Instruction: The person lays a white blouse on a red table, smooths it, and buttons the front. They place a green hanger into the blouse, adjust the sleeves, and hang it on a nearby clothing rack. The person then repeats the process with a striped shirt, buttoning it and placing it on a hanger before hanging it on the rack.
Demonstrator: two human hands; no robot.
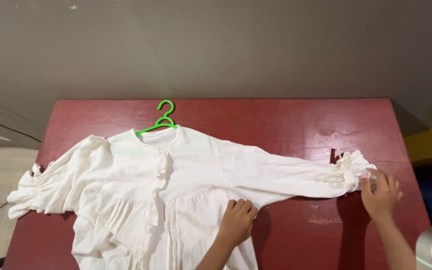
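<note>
Blouse (176,190): white, lying flat and face up on the table (286,122), collar toward the wall, hem toward the person and cut off by the lower edge of the view.
Handling: it looks light, thin and very soft, so I judge it will wrinkle and slide easily on the smooth table; it is not fragile, but the buttons and the ties could catch.
Where to hold: the cuffs, the shoulder seams and the side seam seem the best places, because the cloth is doubled and firmer there.
Look: long puffed sleeves, ruffled cuffs, a row of small buttons with a frill down the front, and gathers under the chest.
Sleeve (286,175): the one on the right of the view is stretched out straight to the table edge; the other one is bunched and hangs a little over the opposite edge.
Hanger (162,120): green plastic, still inside the neck, with the hook lying on the table above the collar.
Left hand (238,220): fingers together, pressed flat on the blouse just under the armpit of the stretched sleeve.
Right hand (380,192): fingers closed, pinching the cuff (352,172) at the end of that sleeve.
Table: dark red, scratched, standing against a grey wall (226,45).
</note>
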